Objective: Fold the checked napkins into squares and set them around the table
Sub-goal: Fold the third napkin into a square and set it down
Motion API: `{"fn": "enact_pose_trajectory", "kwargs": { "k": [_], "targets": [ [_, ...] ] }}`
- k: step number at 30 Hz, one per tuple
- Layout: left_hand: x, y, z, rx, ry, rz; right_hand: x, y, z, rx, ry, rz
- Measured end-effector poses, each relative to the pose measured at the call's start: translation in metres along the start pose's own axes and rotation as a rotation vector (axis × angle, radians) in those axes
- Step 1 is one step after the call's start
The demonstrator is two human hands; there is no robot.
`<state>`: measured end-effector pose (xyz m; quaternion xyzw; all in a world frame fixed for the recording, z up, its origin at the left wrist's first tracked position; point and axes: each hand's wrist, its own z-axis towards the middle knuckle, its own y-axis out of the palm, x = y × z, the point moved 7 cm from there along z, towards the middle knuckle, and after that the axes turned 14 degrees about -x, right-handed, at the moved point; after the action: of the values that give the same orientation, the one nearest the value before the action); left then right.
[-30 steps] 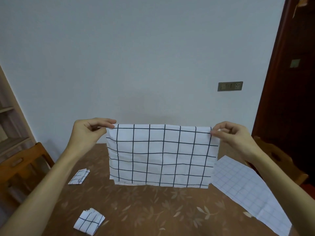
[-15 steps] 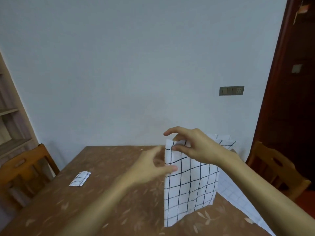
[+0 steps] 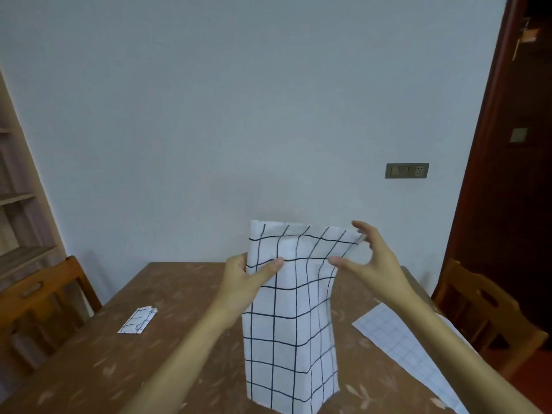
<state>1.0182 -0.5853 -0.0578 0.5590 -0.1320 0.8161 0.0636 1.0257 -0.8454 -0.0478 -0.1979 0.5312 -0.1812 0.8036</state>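
The left hand [image 3: 242, 276] pinches the checked napkin [image 3: 286, 324] — the right hand [image 3: 370, 261] spreads wide at its corner.

The brown table [image 3: 185, 339] has a surface with a pale leaf pattern. Its far edge stands close to the wall. A small folded napkin [image 3: 138, 321], white with dark lines, lies flat at about 9 o'clock on the table, near the left edge. A flat pale cloth [image 3: 400, 342] with a fine grid lies at about 4 o'clock and reaches toward the near right corner.
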Motion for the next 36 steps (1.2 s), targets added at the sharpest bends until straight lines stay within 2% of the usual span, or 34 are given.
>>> {"fn": "enact_pose_trajectory", "kwargs": {
  "k": [3, 5, 9, 11, 14, 18, 23, 26, 33, 36],
  "targets": [
    [0.007, -0.016, -0.001, -0.003, -0.009, -0.069, 0.031, 0.018, -0.010, -0.181, 0.146, 0.307],
    [0.013, -0.021, 0.000, -0.020, -0.011, -0.154, 0.045, 0.035, -0.017, -0.314, 0.191, 0.411],
    [0.018, -0.028, 0.000, -0.022, -0.037, -0.262, 0.057, 0.075, -0.031, -0.516, 0.171, 0.570],
    [0.017, -0.032, 0.001, -0.022, -0.046, -0.269, 0.054, 0.090, -0.034, -0.561, 0.146, 0.574],
    [0.010, -0.035, 0.002, -0.007, -0.079, -0.292, 0.048, 0.096, -0.029, -0.495, 0.119, 0.503],
    [-0.006, -0.040, 0.001, -0.011, -0.128, -0.199, 0.040, 0.091, -0.024, -0.384, 0.068, 0.601],
    [-0.032, -0.036, -0.012, -0.174, -0.241, -0.041, 0.037, 0.075, -0.018, -0.314, 0.065, 0.644],
    [-0.052, -0.036, -0.021, -0.221, -0.294, 0.157, 0.038, 0.066, -0.015, -0.271, 0.065, 0.671],
    [-0.046, -0.033, -0.023, -0.252, -0.164, 0.171, 0.033, 0.054, -0.021, -0.287, 0.047, 0.625],
    [-0.041, -0.041, -0.019, -0.216, -0.126, 0.204, 0.034, 0.047, -0.022, -0.266, 0.040, 0.597]
  ]
}}
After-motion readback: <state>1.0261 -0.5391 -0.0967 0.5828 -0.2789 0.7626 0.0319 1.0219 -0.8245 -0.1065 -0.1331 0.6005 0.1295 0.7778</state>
